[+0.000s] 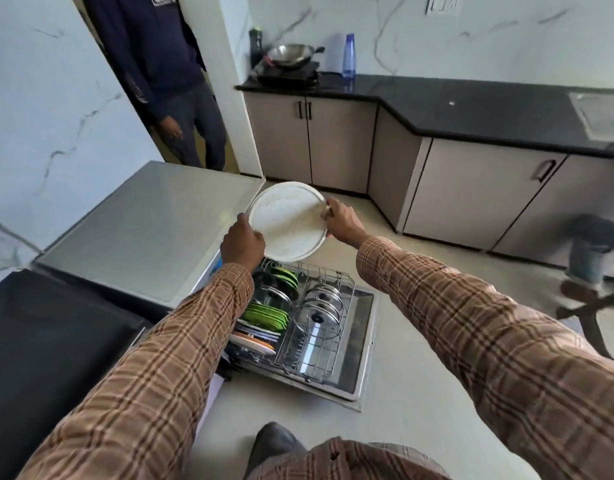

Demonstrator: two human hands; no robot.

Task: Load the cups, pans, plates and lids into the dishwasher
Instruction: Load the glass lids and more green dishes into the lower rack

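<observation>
Both hands hold a round steel plate (287, 220) in the air above the pulled-out dishwasher rack (336, 336). My left hand (242, 243) grips its left rim and my right hand (342, 221) pinches its right rim. The plate is tilted, its face toward me. In the rack stand green plates (266, 317), an orange and white plate (255, 342), and several glass lids (321, 308) upright in the tines. The rack sits over the lowered dishwasher door (362, 358).
The dishwasher's steel top (153, 233) lies to the left, a black appliance (49, 344) beside it. A wok (291, 55) and a blue bottle (348, 55) stand on the black counter (471, 109). A person (167, 81) stands in the doorway; chair legs (589, 303) at right.
</observation>
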